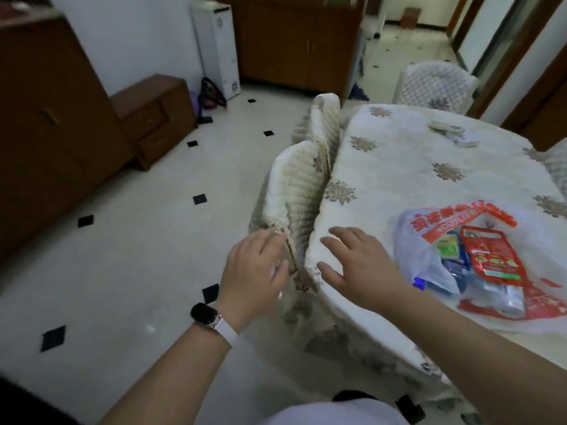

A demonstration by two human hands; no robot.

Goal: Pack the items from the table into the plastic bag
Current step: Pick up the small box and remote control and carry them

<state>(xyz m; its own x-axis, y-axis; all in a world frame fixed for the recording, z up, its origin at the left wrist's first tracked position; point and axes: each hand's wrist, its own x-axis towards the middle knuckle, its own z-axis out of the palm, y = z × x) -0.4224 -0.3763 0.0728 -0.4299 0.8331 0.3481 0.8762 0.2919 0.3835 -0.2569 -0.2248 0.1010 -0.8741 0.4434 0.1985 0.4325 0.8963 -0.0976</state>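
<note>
left hand (254, 271) spread, right hand (359, 268) spread

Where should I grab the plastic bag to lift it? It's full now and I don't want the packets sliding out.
Grip the plastic bag at its far, gathered end, where the red print bunches. The bag lies flat on the table, with the red packet inside. Come from above with the right hand, since it is nearest. Probably close the mouth before lifting.

translucent white plastic bag with red print (429, 240), lying flat on the table's right side, holding a red packet (491, 259) and blue-green packs (454, 256).
</note>
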